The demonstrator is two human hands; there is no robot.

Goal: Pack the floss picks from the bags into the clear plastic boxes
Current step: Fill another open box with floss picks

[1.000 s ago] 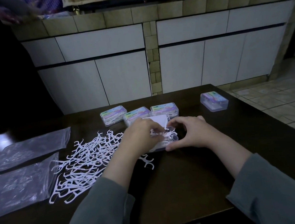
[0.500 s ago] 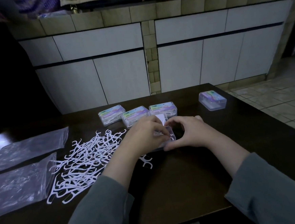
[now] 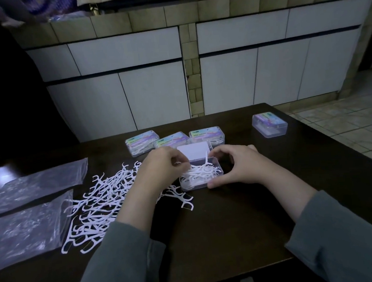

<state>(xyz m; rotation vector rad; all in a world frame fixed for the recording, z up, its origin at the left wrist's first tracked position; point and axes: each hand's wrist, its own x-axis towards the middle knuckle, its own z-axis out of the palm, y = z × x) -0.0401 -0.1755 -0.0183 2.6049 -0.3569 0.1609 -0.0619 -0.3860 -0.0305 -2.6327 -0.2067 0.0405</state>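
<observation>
At the centre of the frame an open clear box point(image 3: 202, 175) sits on the dark surface point(image 3: 232, 226), partly filled with white floss picks point(image 3: 200, 173); the left hand point(image 3: 160, 168) curls its fingers over picks at the box's left edge, and the right hand point(image 3: 236, 165) grips the box's right side. More picks lie in a loose pile point(image 3: 96, 203) at left, beside two flat bags point(image 3: 27, 206). The picks look light, thin, springy and prone to tangling, so pinching the stiff handles seems safest.
</observation>
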